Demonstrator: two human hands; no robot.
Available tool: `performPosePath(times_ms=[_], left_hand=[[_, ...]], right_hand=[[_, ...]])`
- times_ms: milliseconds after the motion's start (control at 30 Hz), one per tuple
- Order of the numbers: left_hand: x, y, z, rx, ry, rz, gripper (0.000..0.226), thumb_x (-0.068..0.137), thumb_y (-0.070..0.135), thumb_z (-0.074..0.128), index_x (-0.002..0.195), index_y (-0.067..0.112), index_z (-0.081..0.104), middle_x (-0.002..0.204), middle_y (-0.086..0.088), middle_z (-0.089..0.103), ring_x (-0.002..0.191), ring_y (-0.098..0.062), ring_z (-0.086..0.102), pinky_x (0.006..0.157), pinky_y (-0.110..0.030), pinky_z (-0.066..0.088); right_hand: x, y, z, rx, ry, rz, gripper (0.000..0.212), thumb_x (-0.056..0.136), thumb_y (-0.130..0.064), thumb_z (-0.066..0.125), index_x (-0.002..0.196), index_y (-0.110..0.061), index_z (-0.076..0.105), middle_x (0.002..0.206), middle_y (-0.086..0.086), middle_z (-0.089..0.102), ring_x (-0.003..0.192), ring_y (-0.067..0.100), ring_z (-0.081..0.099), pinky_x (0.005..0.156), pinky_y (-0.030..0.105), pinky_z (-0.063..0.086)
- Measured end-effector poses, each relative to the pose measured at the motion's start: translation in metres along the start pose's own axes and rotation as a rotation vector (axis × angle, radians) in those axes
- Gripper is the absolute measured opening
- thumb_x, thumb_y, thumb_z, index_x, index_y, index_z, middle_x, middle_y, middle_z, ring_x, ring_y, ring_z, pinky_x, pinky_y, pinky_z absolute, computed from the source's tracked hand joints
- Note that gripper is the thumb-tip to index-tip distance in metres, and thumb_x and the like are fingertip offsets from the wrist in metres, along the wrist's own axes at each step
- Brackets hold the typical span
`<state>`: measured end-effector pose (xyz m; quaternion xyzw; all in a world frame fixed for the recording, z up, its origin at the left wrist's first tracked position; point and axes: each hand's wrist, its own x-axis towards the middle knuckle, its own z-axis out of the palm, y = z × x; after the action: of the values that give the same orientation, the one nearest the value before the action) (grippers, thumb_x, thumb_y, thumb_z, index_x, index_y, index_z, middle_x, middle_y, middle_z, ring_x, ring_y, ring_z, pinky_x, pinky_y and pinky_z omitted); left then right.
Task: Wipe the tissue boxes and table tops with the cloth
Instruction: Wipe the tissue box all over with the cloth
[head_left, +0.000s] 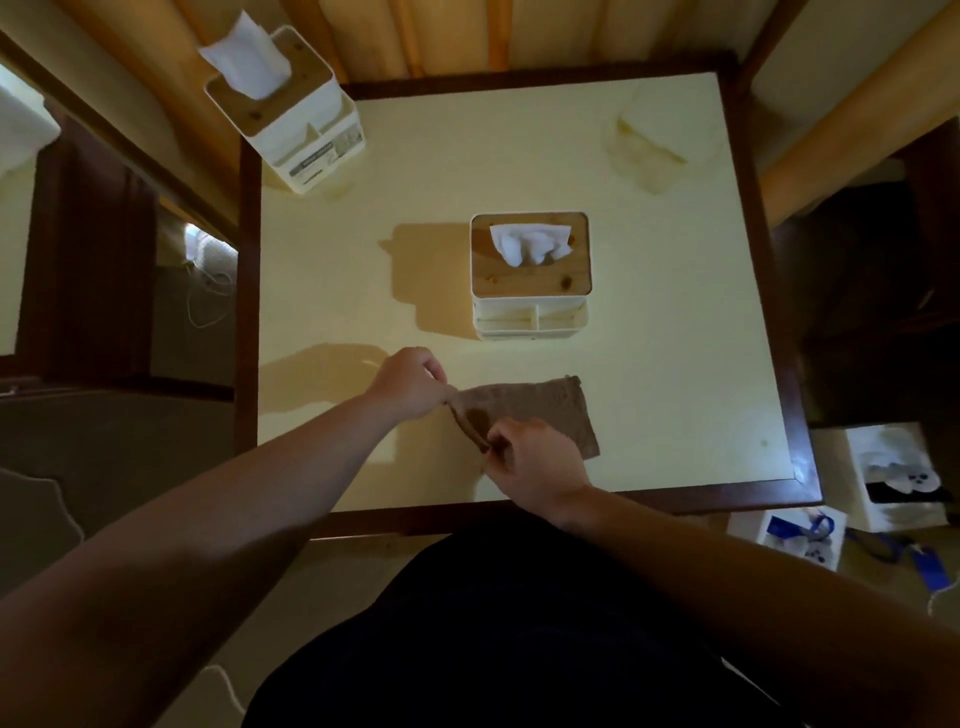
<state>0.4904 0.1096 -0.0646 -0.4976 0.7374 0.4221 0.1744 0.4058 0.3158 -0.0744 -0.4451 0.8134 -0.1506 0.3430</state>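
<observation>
**Both hands pinching the cloth at the near edge of the table**

Head view: A person is looking down on a square table (675, 312) with a pale yellow top and a dark brown rim. A brown cloth (540, 410) is lying flat near the table's near edge, a little right of the middle. The left hand (408, 384) is reaching in from the left and pinching the cloth's far-left corner, its fingers curled together on the fabric. The right hand (535, 460) is lying over the near-left part of the cloth, with thumb and fingers closing on the cloth's left edge, which is lifting slightly off the surface there. The rest of the cloth is resting on the table top.

Just beyond the cloth, near the middle of the table, a white tissue box (530, 275) with a wooden lid is standing upright, a white tissue poking up through its slot and small open compartments facing the person. A second tissue box (283, 109) of the same kind is sitting at the far-left corner, well apart from the first. A faint stain (647, 156) is showing on the table top toward the far-right corner. White boxes with blue items (800, 538) are lying on the floor to the right of the table.
</observation>
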Motion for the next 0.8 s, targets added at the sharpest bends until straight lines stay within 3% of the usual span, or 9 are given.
performPosePath(times_ms=[133,267,367,567,733,800], left_hand=[[-0.003,0.032,0.019,-0.074,-0.021,0.089,0.012,0.079,0.027,0.086,0.084,0.026,0.075,0.096,0.003,0.072,0.048,-0.010,0.057,0.051,-0.021,0.042],[-0.001,0.065,0.041,-0.080,-0.012,0.161,0.013,0.076,0.032,0.090,0.072,0.025,0.080,0.082,0.011,0.074,0.076,-0.009,0.067,0.066,-0.024,0.049],[0.001,0.088,0.063,-0.054,-0.046,0.173,0.016,0.077,0.031,0.091,0.072,0.021,0.079,0.078,0.014,0.070,0.076,0.000,0.062,0.067,-0.024,0.050],[0.009,0.115,0.097,0.033,-0.076,0.187,0.017,0.075,0.032,0.091,0.069,0.021,0.079,0.076,0.009,0.074,0.076,-0.009,0.069,0.070,-0.027,0.056],[0.012,0.110,0.109,-0.052,-0.094,0.267,0.025,0.084,0.047,0.081,0.092,0.024,0.080,0.090,0.009,0.074,0.088,-0.009,0.068,0.080,-0.029,0.056],[0.010,0.100,0.108,-0.056,-0.056,0.323,0.025,0.091,0.045,0.074,0.101,0.022,0.077,0.100,0.008,0.074,0.095,-0.012,0.067,0.084,-0.032,0.055]], right_hand=[[-0.018,0.023,-0.015,0.138,0.078,0.149,0.010,0.096,-0.039,0.065,0.100,-0.030,0.069,0.094,-0.014,0.067,0.083,0.008,0.061,0.066,0.026,0.048],[-0.030,0.040,-0.020,0.276,0.131,0.308,0.009,0.096,-0.033,0.070,0.101,-0.026,0.070,0.085,-0.015,0.065,0.077,0.006,0.060,0.061,0.023,0.042],[-0.035,0.052,-0.020,0.367,0.160,0.427,0.012,0.096,-0.033,0.070,0.102,-0.023,0.072,0.086,-0.013,0.069,0.078,0.004,0.063,0.065,0.025,0.049],[-0.045,0.071,-0.022,0.462,0.229,0.558,0.007,0.097,-0.029,0.072,0.097,-0.023,0.073,0.084,-0.018,0.066,0.079,-0.001,0.062,0.063,0.016,0.042],[-0.047,0.084,-0.025,0.467,0.248,0.636,0.013,0.097,-0.034,0.071,0.101,-0.022,0.074,0.084,-0.020,0.064,0.080,-0.002,0.061,0.061,0.015,0.041],[-0.045,0.086,-0.030,0.481,0.270,0.676,0.023,0.097,-0.046,0.069,0.106,-0.025,0.069,0.091,-0.016,0.066,0.086,0.007,0.065,0.065,0.024,0.048]])
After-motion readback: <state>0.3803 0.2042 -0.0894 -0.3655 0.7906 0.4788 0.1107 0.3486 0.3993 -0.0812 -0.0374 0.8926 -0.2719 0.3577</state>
